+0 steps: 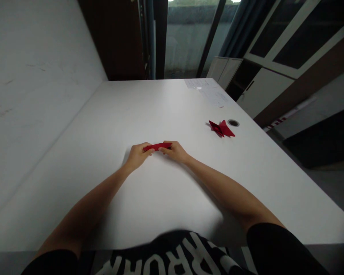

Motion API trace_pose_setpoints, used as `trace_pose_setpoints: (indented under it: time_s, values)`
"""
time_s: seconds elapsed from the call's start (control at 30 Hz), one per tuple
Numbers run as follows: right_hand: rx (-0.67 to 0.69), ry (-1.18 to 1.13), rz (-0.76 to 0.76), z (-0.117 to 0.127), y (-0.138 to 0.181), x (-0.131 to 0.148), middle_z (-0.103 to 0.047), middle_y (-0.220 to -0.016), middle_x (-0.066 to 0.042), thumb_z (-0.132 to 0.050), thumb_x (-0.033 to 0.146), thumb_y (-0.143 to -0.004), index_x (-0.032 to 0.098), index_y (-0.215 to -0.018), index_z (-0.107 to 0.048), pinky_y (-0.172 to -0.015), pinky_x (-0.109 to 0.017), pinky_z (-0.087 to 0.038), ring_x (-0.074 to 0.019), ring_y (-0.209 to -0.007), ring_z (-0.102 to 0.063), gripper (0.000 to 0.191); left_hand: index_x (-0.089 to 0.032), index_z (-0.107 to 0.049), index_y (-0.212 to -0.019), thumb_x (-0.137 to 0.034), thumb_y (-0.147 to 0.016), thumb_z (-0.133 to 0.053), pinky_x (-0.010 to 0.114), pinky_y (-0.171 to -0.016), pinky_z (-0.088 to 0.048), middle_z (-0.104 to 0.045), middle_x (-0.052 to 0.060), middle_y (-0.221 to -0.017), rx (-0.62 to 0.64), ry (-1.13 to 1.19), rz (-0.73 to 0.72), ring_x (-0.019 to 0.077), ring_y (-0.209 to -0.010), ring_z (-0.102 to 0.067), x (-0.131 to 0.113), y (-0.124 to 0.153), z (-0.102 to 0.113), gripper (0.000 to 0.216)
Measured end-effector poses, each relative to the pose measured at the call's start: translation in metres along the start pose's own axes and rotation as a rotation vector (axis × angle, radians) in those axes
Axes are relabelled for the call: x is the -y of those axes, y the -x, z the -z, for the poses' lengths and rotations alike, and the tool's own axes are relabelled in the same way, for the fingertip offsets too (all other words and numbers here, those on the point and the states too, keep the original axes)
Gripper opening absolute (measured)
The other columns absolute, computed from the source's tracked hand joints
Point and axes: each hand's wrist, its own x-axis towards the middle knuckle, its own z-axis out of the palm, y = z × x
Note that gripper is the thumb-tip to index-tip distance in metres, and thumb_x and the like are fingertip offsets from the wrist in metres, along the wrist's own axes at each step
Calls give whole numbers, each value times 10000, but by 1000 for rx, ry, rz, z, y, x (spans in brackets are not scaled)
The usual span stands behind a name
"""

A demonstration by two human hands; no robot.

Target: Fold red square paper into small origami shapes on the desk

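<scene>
A narrow strip of folded red paper [157, 146] is held level just above the white table, stretched between both hands. My left hand [138, 153] pinches its left end, thumb in front. At the other end my right hand [175, 150] grips it with the thumb along the near side and fingers behind. The folds at each end are partly covered by the fingers. Farther right on the table lies a folded red paper piece [222, 128] with pointed flaps spread out, apart from both hands.
The white table [166, 194] meets a white wall [40, 76] along its left side. Printed paper sheets [210, 95] lie at the far right. A round cable hole [233, 123] is near the right edge. Behind stand a glass door [189, 42] and white cabinets [260, 91].
</scene>
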Motion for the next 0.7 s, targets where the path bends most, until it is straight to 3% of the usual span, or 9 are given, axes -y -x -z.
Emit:
trace_pose_setpoints:
  time_s: [0.33,0.53,0.7]
  values:
    - [52,-61,59,-1,7,6,-621,-732,10,-625,454,-890,171,-876,-671,-611,-245,-377,-113,-644,-482,288,-224,-730,-953,-398,-883,-652,249,-636,-443,-726,-3,-802,13,-131,-101,152,-691,-619,-13,3,-1,203]
    - [24,-15,31,14,-1,1,-608,-676,17,-614,451,-894,168,-864,-681,-563,-234,-354,-103,-588,-473,293,-227,-724,-916,-466,-885,-646,240,-556,-427,-701,-9,-689,9,-131,-37,140,-584,-608,-6,-3,5,253]
    - [11,48,75,29,-4,-3,-554,-628,36,-627,462,-891,175,-801,-649,-549,-227,-331,-94,-566,-440,302,-221,-710,-896,-502,-910,-605,248,-582,-473,-728,11,-706,47,-129,-36,158,-602,-661,-3,-4,10,301]
